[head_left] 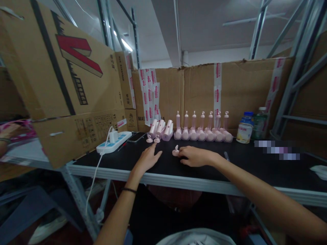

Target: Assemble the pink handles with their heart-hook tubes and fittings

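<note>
My left hand [148, 158] is over the black tabletop with its fingers apart, the index fingertip at one of two small pink round pieces with loops [157, 139]. Another such pink piece [175, 151] stands on the table at the fingertips of my right hand [192, 156], whose fingers are curled around its right edge. Behind my left hand, three pink cylindrical items [160, 128] lean side by side. To their right stands a row of several pink bottle-like items [193, 133] with upright stems, some topped with loops.
A white power strip [114, 141] with a plugged-in cable and a phone [136, 137] lie at the left. A blue-capped jar [244, 131] and a green bottle [260, 124] stand at the back right. Cardboard [199, 92] walls the back. Another person's hand [11, 131] shows at far left.
</note>
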### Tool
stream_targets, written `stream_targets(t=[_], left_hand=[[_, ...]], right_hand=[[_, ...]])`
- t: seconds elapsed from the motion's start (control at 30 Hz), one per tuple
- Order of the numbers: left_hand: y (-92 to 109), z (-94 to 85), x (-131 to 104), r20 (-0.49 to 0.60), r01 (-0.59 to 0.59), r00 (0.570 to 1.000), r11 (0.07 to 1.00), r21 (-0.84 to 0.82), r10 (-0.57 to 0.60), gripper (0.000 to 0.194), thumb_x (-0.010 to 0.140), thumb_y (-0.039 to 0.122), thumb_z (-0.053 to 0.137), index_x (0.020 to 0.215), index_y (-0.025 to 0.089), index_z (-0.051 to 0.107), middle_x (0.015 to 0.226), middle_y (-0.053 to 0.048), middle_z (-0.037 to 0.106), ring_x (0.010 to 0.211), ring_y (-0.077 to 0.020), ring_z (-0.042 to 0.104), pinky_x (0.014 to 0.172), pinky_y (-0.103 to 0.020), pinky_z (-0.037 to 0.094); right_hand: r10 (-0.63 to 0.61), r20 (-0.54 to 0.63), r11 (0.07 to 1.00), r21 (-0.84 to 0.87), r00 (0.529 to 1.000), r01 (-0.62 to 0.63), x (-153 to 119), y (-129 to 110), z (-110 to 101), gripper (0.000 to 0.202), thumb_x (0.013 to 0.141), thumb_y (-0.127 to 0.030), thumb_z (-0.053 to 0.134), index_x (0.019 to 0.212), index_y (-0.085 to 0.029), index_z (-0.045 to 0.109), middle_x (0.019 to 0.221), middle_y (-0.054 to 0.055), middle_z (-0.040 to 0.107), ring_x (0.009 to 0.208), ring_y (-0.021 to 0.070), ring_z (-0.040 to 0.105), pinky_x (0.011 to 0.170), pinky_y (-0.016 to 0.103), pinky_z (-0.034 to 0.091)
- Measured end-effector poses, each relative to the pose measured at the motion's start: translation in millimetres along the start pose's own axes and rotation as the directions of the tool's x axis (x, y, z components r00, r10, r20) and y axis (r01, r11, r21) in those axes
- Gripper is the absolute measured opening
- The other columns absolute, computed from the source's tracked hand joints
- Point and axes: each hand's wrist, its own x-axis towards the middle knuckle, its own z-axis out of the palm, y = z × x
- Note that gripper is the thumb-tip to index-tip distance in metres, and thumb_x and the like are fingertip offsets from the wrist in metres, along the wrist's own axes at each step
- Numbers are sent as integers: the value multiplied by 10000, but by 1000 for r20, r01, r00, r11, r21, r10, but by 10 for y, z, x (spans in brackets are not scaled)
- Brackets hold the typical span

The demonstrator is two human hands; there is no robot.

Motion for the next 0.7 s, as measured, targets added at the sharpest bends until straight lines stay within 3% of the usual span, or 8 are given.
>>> stream_targets(t=[0.5, 0.7], left_hand=[[-60, 31, 20, -12, -5, 1000, 1000, 5, 5, 600, 963, 407, 546, 1498, 148, 466, 1394, -205, 642, 1301, -327, 617, 1100, -416, 450], [-59, 34, 15, -9, 1, 1000, 1000, 6, -1, 580, 963, 399, 548, 1482, 148, 480, 1397, -205, 640, 1305, -315, 615, 1098, -410, 449]], right_hand=[[8, -26, 1000, -18, 1000, -8, 230, 38, 148, 204, 920, -170, 605, 1091, -113, 699, 1158, 156, 686, 980, 237, 668, 885, 339, 487], [19, -41, 1000, -18, 999, -20, 402, 70, 184, 205, 904, -162, 642, 1102, -134, 687, 1114, 121, 697, 962, 212, 668, 862, 299, 488]])
